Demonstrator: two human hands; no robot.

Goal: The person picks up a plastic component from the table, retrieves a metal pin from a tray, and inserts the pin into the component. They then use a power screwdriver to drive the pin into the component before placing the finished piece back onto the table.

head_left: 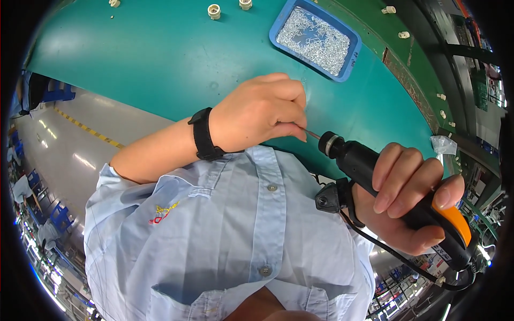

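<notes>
My right hand (409, 206) grips a black electric screwdriver (360, 161) with an orange rear section, held level in front of my chest and pointing left. Its thin metal bit (313, 133) runs from the silver chuck into the fingertips of my left hand (262, 112). That hand is closed and pinches the bit's tip; whether a screw sits there is hidden by the fingers. A black watch (203, 135) is on my left wrist. A black cable (388, 250) hangs from the tool's side.
A green table (160, 59) lies beyond my hands. On it a blue tray (278, 28) holds several small silver screws (316, 37). Small white plastic parts (214, 10) sit along the far and right edges, with a clear plastic bag (443, 144) at the right.
</notes>
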